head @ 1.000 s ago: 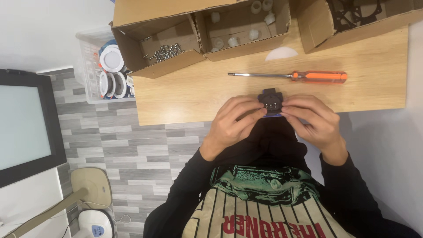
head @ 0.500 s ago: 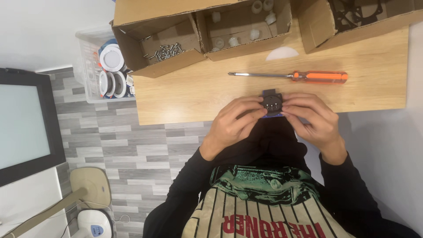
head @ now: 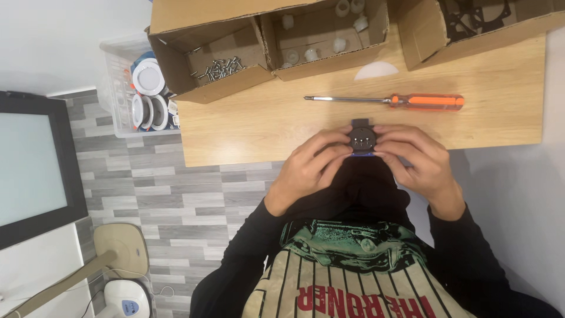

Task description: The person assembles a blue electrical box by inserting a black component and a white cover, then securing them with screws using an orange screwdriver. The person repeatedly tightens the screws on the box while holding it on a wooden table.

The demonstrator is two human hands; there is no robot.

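Note:
Both of my hands hold one small black round part (head: pixel 362 137) with a blue strip under it, just over the near edge of the wooden table (head: pixel 265 123). My left hand (head: pixel 312 168) pinches its left side and my right hand (head: pixel 415 162) pinches its right side. A screwdriver with an orange handle (head: pixel 388 100) lies on the table just beyond the part, untouched.
Open cardboard boxes stand at the back of the table: one with metal screws (head: pixel 220 68), one with small white parts (head: pixel 329 35), one with black parts (head: pixel 477 17). A clear bin of round white lamps (head: pixel 144 94) sits left of the table. A white disc (head: pixel 376 70) lies near the boxes.
The black part has shifted slightly in my fingers; my hands stay in the same place at the table's edge.

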